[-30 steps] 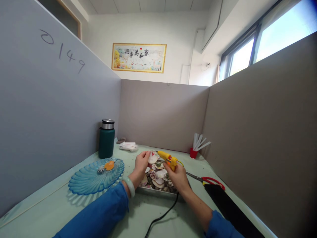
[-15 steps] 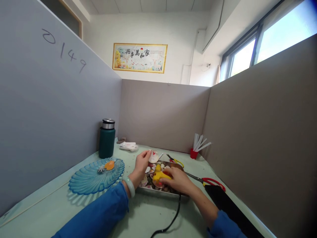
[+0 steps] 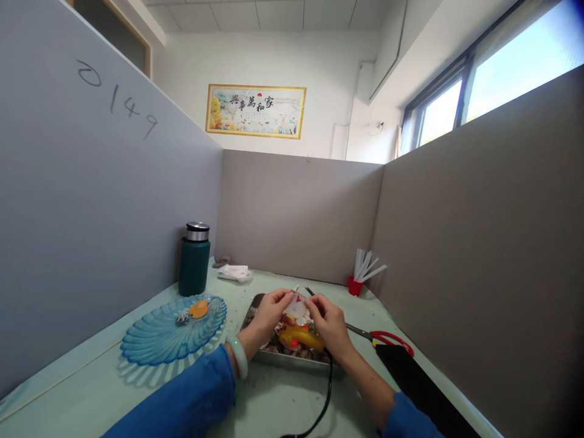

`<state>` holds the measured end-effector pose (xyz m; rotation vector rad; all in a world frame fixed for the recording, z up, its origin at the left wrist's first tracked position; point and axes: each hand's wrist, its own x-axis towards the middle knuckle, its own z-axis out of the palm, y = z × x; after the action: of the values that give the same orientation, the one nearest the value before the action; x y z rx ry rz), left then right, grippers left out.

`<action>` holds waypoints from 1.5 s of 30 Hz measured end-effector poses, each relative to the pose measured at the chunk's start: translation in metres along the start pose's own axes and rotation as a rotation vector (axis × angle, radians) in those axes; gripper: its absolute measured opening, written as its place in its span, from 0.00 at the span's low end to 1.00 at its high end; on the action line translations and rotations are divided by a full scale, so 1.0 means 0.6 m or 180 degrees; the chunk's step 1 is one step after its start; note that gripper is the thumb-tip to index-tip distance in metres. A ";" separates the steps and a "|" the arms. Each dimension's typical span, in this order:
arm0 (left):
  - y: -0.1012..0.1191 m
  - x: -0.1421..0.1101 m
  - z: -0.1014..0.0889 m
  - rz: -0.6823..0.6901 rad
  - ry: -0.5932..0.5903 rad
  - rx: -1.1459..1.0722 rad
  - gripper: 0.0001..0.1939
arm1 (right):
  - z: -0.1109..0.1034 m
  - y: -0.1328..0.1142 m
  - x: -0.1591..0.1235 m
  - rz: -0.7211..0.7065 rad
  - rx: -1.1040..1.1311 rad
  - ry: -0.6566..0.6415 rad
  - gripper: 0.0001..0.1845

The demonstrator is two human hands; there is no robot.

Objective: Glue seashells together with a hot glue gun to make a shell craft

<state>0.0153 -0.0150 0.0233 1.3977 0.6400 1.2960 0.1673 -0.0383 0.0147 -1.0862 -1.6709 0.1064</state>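
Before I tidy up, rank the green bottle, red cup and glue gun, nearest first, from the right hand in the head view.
1. Glue gun: just left.
2. Red cup: beyond, slightly right.
3. Green bottle: far left.

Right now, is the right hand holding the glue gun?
No, the glue gun lies on the shells in the tray while the right hand is at the white shell.

So the worktop [image 3: 262, 404] is pale green, with a blue scalloped plate [image 3: 150, 337] on the left, dark green bottle [image 3: 194, 267] just behind, white packet [image 3: 234, 273] and red cup [image 3: 355, 286] toward the back, metal tray [image 3: 292, 361] mid, red-handled scissors [image 3: 392, 338] plus black strip [image 3: 420, 389] right
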 end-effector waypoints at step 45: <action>-0.006 0.002 -0.005 -0.0358 -0.0336 -0.0151 0.23 | 0.009 0.007 -0.007 0.0168 0.0203 0.0248 0.16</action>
<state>0.0140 -0.0119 0.0201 1.3624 0.6039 1.1340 0.1652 -0.0363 0.0072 -1.0733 -1.5596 0.1486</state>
